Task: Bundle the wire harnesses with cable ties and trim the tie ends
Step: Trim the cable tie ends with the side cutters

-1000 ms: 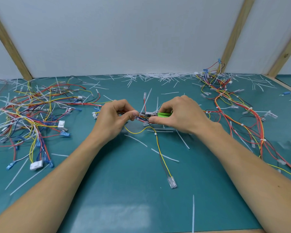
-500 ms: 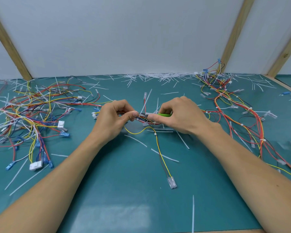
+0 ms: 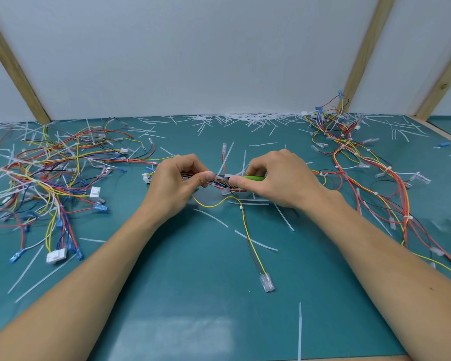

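A wire harness [image 3: 220, 184] of red, yellow and dark leads sits at mid-table on the teal mat [image 3: 193, 295], pinched in the left hand [image 3: 176, 182] while the right hand [image 3: 276, 178] closes around a green-handled cutter [image 3: 248, 178] whose metal tip meets a white cable tie [image 3: 225, 158] standing up from the bundle; whether the blades have bitten is hard to tell. The hands sit close together, thumbs nearly touching. One yellow-and-brown pair [image 3: 250, 238] trails toward the near edge, ending in clear terminals [image 3: 267, 282]. Loose harnesses [image 3: 52, 173] sprawl at left, tied ones [image 3: 370, 178] at right, and white tie offcuts [image 3: 235, 119] litter the far edge.
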